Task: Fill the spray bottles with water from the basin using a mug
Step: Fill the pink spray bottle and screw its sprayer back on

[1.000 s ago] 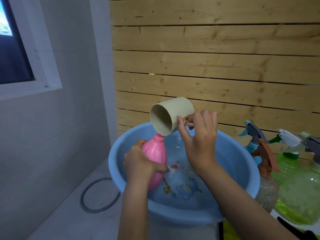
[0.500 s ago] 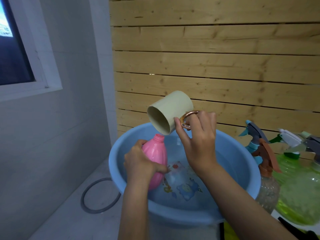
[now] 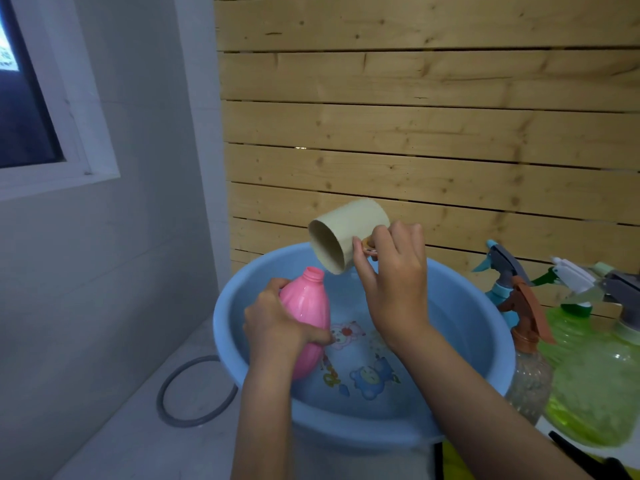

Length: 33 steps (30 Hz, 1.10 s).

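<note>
A pink bottle (image 3: 306, 306) with no cap is tilted left over the blue basin (image 3: 460, 306), and my left hand (image 3: 277, 323) grips its body. My right hand (image 3: 394, 289) holds a beige mug (image 3: 346, 233) by its copper ring handle. The mug lies tipped on its side, mouth facing left and down, just right of and above the bottle's open neck. Water with cartoon prints beneath it fills the basin's bottom.
Several spray bottles stand right of the basin: a clear one with a brown trigger (image 3: 528, 358), a blue-headed one (image 3: 498, 271) behind it, and green ones (image 3: 595, 375). A wooden slat wall (image 3: 415, 133) rises behind. A grey ring (image 3: 194, 393) lies on the floor at left.
The mug has drawn back to the right, off the bottle's neck, which now shows uncovered. The pink bottle has tilted a little further left.
</note>
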Each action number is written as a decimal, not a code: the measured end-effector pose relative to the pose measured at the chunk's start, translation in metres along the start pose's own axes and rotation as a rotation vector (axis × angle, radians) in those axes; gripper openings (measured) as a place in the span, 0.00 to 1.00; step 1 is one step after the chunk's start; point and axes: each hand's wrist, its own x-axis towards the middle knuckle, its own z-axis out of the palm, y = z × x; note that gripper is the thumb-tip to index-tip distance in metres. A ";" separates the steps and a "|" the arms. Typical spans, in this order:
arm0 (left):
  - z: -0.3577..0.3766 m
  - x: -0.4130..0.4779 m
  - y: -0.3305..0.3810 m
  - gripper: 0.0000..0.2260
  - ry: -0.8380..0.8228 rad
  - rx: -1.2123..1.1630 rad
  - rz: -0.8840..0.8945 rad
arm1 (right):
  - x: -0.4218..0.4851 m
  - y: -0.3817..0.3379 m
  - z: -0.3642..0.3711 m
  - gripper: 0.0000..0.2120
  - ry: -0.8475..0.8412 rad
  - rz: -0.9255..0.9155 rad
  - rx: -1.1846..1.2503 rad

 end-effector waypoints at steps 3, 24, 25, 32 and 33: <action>-0.001 -0.001 0.002 0.39 0.017 -0.018 -0.001 | -0.004 0.008 0.005 0.13 -0.119 0.040 -0.124; -0.007 -0.010 0.016 0.38 0.285 -0.211 0.051 | -0.017 0.020 0.014 0.26 -0.651 0.153 -0.397; -0.007 -0.010 0.016 0.38 0.291 -0.219 0.050 | -0.018 0.021 0.012 0.22 -0.669 0.208 -0.369; -0.008 -0.010 0.016 0.37 0.288 -0.218 0.056 | -0.014 0.025 0.011 0.16 -0.550 0.733 -0.155; -0.007 -0.010 0.016 0.37 0.286 -0.215 0.053 | -0.013 0.027 0.012 0.17 -0.545 0.821 -0.128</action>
